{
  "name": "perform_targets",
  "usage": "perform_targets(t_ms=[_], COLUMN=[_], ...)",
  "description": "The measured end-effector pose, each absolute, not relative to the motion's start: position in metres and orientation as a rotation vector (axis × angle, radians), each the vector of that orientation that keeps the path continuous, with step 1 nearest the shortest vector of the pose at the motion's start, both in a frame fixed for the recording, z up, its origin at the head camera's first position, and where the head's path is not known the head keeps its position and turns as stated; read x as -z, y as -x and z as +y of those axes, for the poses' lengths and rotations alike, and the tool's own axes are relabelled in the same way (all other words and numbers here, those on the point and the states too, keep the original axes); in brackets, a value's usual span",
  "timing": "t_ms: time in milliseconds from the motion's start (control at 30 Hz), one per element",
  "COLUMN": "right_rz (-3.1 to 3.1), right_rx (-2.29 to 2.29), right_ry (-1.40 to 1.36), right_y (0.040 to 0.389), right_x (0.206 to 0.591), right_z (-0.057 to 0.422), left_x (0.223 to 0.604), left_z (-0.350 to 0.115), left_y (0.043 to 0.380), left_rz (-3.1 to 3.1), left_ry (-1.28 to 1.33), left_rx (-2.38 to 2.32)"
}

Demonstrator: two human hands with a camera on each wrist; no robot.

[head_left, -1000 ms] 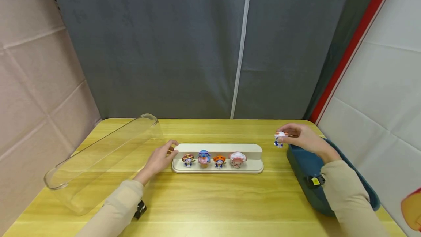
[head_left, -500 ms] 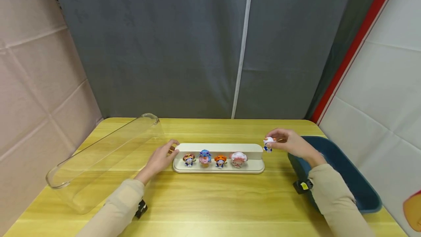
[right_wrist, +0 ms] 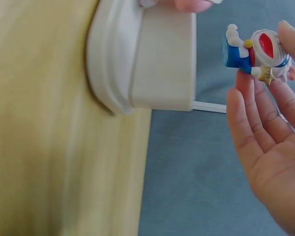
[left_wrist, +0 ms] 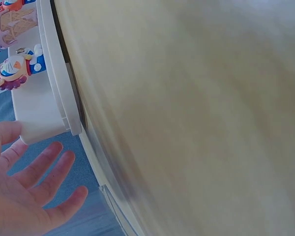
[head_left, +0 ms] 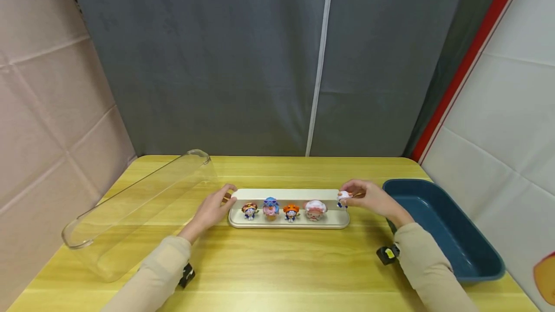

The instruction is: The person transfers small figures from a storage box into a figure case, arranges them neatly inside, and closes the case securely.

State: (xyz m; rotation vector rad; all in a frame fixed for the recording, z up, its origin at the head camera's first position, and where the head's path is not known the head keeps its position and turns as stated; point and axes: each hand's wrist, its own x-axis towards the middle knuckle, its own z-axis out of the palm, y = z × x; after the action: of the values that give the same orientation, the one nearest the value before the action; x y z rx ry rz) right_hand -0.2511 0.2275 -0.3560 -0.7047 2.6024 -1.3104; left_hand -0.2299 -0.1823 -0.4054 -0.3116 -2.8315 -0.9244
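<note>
A long cream display base (head_left: 282, 194) with a raised back step lies on the table. Along its front ledge stand a brown-haired figurine (head_left: 249, 211), one with a blue top (head_left: 271, 208), an orange-hatted one (head_left: 291, 213) and a pink one with a white top (head_left: 314, 210). My right hand (head_left: 368, 199) pinches a small blue-and-white figurine (right_wrist: 265, 49) between thumb and fingertips, over the base's right end. At the left end, my left hand (head_left: 212, 211) touches the base's corner with thumb and index finger, its other fingers spread and loose.
A clear, open-sided cover (head_left: 138, 211) lies slantwise on the table's left. On the right stands a dark blue bin (head_left: 459, 220), close beside the right forearm. A grey curtain (head_left: 217, 61) hangs behind the table (head_left: 277, 268).
My right hand has carried the blue-and-white figurine leftward and down, from near the bin to the base's right end. The left hand has stayed at the base's left end.
</note>
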Motion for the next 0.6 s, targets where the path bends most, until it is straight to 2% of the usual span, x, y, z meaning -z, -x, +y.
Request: perform_targets(t_ms=[600], right_rz=[2.673], right_rx=[1.242], right_ry=[0.864], right_y=[0.25], right_x=[0.391], right_z=[0.218], left_x=[0.405], left_z=[-0.182], left_y=[0.229], left_rz=[-2.837], left_ry=[0.309], left_rx=[0.919])
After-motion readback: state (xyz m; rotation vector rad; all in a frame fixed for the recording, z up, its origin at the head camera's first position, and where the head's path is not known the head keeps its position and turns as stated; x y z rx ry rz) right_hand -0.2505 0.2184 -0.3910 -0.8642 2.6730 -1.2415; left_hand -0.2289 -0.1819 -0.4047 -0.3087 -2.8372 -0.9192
